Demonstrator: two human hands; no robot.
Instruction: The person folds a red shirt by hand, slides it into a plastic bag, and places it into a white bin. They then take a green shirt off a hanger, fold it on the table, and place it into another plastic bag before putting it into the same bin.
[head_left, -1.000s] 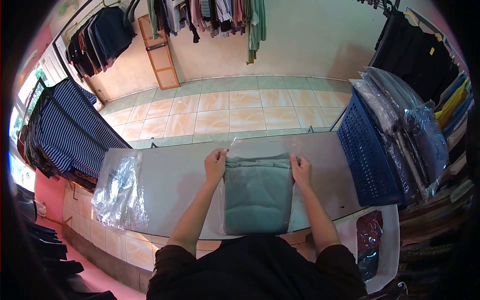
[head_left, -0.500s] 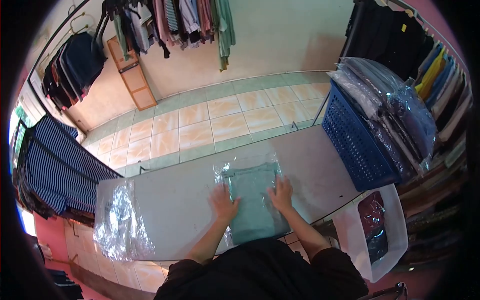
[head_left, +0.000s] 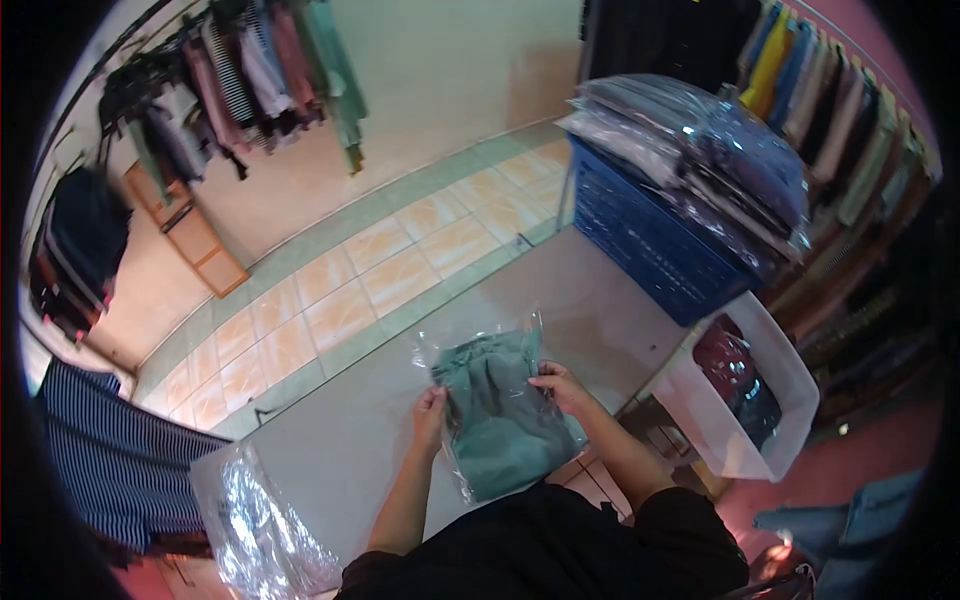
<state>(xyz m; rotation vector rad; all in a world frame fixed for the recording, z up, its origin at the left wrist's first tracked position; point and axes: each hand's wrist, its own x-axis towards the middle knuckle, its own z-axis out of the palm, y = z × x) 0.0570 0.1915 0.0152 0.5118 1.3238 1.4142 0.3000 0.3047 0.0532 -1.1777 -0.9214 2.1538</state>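
Observation:
A folded green garment [head_left: 495,400] in a clear plastic bag [head_left: 530,330] is in front of me over the grey table [head_left: 375,440]. On its left edge, my left hand [head_left: 430,412] is closed, thumb and fingers pinching the plastic. Opposite, my right hand [head_left: 560,386] pinches the right edge near the upper part. The fabric bulges and creases between my hands, and the bag's top flap sticks out past the garment. The lower end of the bag is close to my body.
Clear plastic bags [head_left: 265,530] lie on the table's left end. A blue basket [head_left: 650,235] stacked with bagged clothes stands at the far right. Beside it, a white bin [head_left: 735,465] contains bagged dark and maroon items. Striped clothing [head_left: 120,450] hangs at left; more racks line the walls.
My hands went from lying spread flat on the bagged garment to gripping its two side edges. The garment, flat before, now looks bunched and lifted. The view has turned to the right.

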